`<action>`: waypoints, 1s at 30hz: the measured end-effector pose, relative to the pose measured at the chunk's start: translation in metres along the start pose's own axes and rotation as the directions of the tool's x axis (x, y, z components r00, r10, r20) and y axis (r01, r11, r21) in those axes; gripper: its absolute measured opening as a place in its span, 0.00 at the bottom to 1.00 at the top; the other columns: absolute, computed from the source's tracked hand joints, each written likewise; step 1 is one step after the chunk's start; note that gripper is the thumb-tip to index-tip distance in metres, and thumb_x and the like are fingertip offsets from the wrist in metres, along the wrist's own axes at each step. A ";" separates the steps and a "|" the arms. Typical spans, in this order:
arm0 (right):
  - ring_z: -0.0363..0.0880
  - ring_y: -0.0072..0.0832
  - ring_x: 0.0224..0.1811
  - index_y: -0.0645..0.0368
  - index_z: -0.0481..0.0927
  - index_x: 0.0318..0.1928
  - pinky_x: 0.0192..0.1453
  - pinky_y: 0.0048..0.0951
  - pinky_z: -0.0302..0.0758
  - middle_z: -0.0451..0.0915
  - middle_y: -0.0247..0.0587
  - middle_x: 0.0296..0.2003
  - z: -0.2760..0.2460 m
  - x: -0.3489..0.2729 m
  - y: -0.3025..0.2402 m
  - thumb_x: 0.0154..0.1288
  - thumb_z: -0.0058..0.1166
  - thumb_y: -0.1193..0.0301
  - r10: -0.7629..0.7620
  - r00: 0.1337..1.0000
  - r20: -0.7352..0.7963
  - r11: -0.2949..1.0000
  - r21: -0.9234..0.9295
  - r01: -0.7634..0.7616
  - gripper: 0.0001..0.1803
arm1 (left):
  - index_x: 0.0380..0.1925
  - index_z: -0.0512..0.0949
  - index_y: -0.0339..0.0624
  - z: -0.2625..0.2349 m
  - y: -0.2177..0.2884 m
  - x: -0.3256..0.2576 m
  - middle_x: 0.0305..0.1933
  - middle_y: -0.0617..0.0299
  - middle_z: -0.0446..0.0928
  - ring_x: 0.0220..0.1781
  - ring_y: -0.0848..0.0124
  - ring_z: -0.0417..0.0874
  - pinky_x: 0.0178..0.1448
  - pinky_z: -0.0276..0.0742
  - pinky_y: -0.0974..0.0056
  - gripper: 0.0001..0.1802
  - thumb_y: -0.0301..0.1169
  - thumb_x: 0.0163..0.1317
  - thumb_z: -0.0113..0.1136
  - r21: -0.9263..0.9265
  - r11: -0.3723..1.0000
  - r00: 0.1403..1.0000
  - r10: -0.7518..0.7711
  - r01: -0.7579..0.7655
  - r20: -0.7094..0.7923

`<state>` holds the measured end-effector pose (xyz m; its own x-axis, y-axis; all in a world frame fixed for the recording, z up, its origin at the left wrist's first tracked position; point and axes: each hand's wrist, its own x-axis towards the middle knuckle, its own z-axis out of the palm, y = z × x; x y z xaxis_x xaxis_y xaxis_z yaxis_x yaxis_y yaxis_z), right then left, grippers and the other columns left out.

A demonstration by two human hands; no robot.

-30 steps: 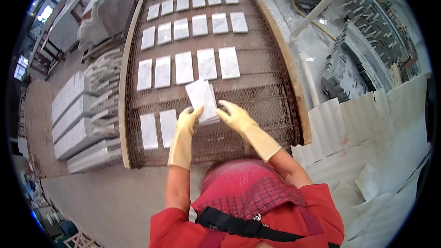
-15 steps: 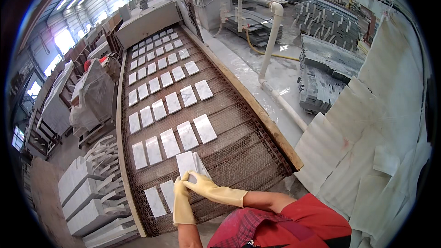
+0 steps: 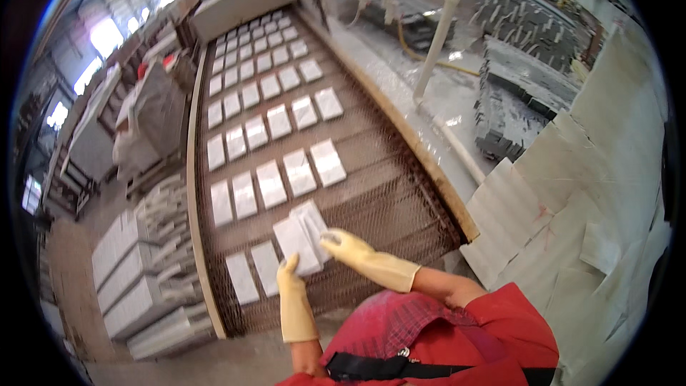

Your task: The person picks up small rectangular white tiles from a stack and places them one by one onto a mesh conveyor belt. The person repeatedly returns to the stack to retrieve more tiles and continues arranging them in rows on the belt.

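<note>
Both hands wear pale yellow rubber gloves over the near end of a brown mesh conveyor. My left hand grips the lower edge of a white marble tile, its fingers partly hidden. Behind and right of that tile, a few overlapping white tiles fan out. My right hand is closed at the right edge of this small stack, its fingers curled against it. Two white tiles lie side by side on the mesh, left of the stack. Farther up, rows of similar tiles cover the belt.
Wooden rails edge the conveyor, which runs to a grey machine housing. Stacked pale stone slabs stand at the left. On the right are a white pipe, dark slab stacks and large pale sheets.
My hands, close together at the tile's lower edge before, have moved apart, the right one to the stack's right side. The stacked tiles are more fanned out. The view has shifted slightly.
</note>
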<state>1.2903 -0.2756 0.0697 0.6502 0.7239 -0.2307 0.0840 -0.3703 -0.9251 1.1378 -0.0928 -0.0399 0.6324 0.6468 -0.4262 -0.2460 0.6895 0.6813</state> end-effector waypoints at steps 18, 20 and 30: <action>0.88 0.26 0.31 0.60 0.85 0.55 0.34 0.27 0.80 0.91 0.39 0.40 -0.010 0.032 0.009 0.81 0.60 0.56 0.228 0.912 0.342 0.905 0.270 -0.328 0.19 | 0.77 0.67 0.35 0.017 -0.038 -0.050 0.74 0.45 0.76 0.73 0.44 0.79 0.76 0.75 0.37 0.41 0.43 0.69 0.69 -0.228 0.970 0.988 -0.055 0.086 0.142; 0.88 0.27 0.31 0.61 0.85 0.55 0.34 0.26 0.81 0.90 0.40 0.40 -0.022 0.027 0.006 0.82 0.59 0.56 0.225 0.909 0.351 0.910 0.256 -0.325 0.20 | 0.78 0.65 0.36 0.015 -0.048 -0.067 0.75 0.46 0.75 0.74 0.45 0.78 0.78 0.72 0.38 0.43 0.44 0.69 0.68 -0.225 0.974 0.989 -0.002 0.036 0.149; 0.88 0.23 0.30 0.58 0.84 0.58 0.38 0.25 0.85 0.91 0.41 0.40 -0.139 0.140 -0.004 0.85 0.53 0.57 0.226 0.929 -0.294 0.970 -0.015 -0.241 0.19 | 0.77 0.66 0.36 0.022 -0.048 -0.168 0.70 0.49 0.76 0.69 0.51 0.79 0.74 0.74 0.45 0.46 0.53 0.68 0.69 -0.186 0.980 0.991 0.090 -0.070 0.097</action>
<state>1.4863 -0.2533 0.0833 0.8451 0.4172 -0.3342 -0.0636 -0.5423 -0.8378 1.0596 -0.2413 0.0122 0.6763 0.6712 -0.3034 -0.4223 0.6908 0.5870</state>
